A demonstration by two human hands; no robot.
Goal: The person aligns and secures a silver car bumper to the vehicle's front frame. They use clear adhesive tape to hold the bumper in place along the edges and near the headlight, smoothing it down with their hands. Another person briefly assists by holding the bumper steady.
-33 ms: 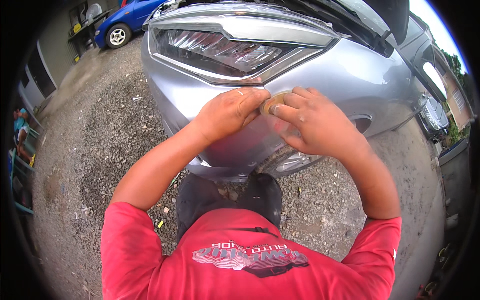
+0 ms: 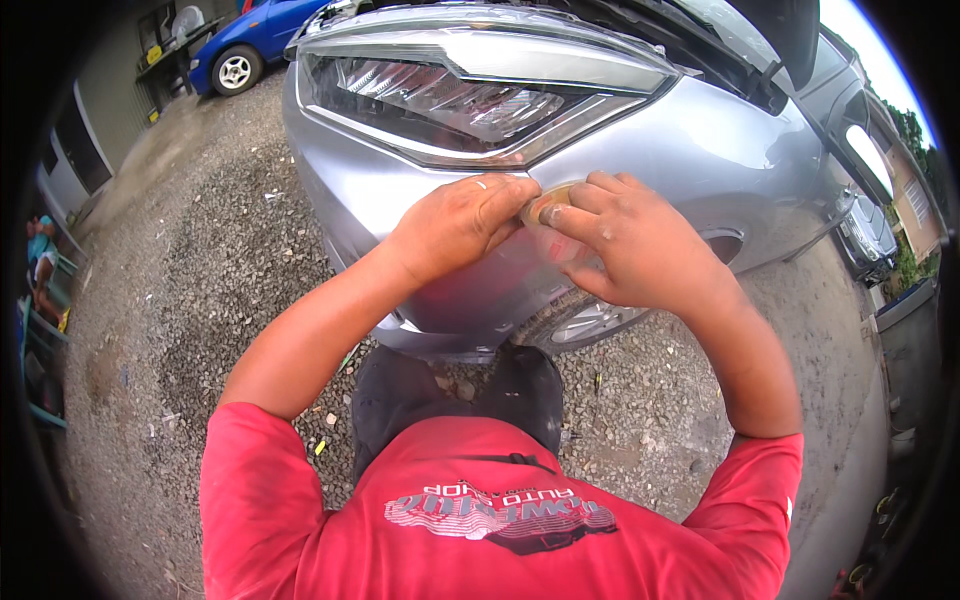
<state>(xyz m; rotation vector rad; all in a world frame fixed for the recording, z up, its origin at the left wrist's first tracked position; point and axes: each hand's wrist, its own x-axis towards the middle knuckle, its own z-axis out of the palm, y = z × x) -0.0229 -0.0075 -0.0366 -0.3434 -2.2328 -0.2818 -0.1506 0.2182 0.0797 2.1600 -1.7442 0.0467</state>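
In front of me is the silver car's front corner, with the headlight (image 2: 440, 100) above my hands and the fender (image 2: 680, 140) to the right. My right hand (image 2: 640, 240) is closed around a tan-yellow roll of tape (image 2: 553, 200), held against the bodywork just below the headlight's lower corner. Under its fingers shows a pale, see-through patch with reddish marks. My left hand (image 2: 465, 225), a ring on one finger, is closed too. Its thumb and fingertips meet at the body seam beside the roll; what they pinch is hidden.
The front wheel (image 2: 595, 325) lies below my right hand. Above stands the raised hood (image 2: 780, 35); a side mirror (image 2: 868, 160) juts out at right. Gravel (image 2: 240, 250) covers the ground at left. A blue car (image 2: 260, 40) stands behind, and a person (image 2: 43, 260) sits at far left.
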